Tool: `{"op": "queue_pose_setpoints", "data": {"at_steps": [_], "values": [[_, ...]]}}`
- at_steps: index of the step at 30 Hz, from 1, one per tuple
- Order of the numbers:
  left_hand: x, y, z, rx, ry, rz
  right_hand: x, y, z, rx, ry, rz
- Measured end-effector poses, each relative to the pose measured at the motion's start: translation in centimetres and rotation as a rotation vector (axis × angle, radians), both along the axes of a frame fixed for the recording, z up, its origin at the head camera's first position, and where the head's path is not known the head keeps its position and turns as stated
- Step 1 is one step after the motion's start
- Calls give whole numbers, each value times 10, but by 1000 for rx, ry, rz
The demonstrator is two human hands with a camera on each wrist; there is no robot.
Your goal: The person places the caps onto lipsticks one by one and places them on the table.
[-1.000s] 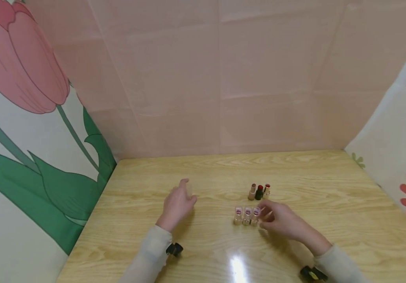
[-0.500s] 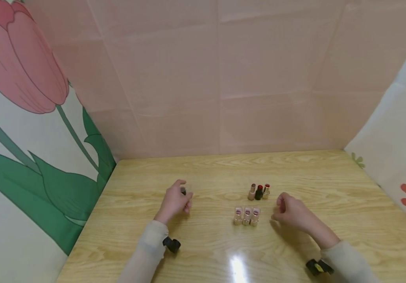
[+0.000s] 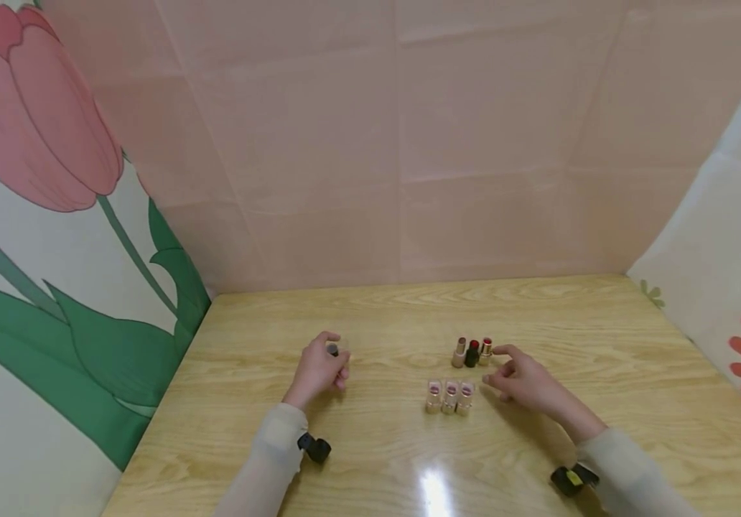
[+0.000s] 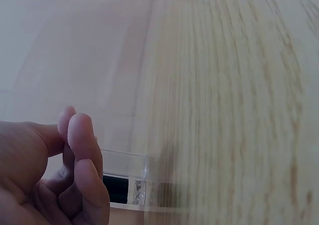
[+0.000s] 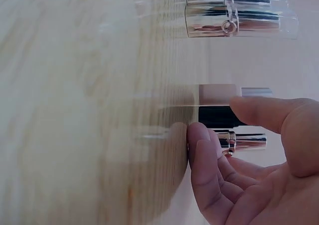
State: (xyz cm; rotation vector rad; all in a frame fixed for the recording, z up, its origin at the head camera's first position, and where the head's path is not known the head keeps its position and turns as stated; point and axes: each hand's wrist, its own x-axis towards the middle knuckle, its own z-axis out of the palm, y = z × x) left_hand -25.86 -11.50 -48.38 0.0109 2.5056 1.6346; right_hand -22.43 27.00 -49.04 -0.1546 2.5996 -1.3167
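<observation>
My left hand (image 3: 316, 370) curls its thumb and index finger about a see-through case (image 4: 127, 160) with a black cylinder (image 4: 117, 188) inside. Its other fingers are bent in front of the case, hiding much of it. My right hand (image 3: 527, 382) is at the back row of uncapped lipsticks, thumb and fingers apart. Nearest its fingertips is the gold lipstick (image 3: 486, 352), partly covered in the right wrist view. Beside it stand a black lipstick with a red tip (image 3: 472, 354) and a pinkish-beige lipstick (image 3: 459, 353). All three are upright.
Three clear-capped lipsticks (image 3: 450, 398) stand side by side in front of the back row. The wood-grain table (image 3: 370, 445) meets a pink backdrop (image 3: 319, 143) behind, with floral cloths at both sides. A black wrist camera (image 3: 314, 448) hangs from the left sleeve.
My left hand has drawn back slightly and curled at the case. My right hand has left the clear-capped row, moved right, then come in toward the gold lipstick. The lipsticks stay in place.
</observation>
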Motion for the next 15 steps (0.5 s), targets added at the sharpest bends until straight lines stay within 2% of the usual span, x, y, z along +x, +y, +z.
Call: {"op": "queue_pose_setpoints", "data": {"at_steps": [8,15], "values": [[-1,4,-2,-19,13,9,-6,-1,-3,-24,-1,-14],[-2,4,-5,-11,26,11,-12,-1,-6,0,3,-19]]}}
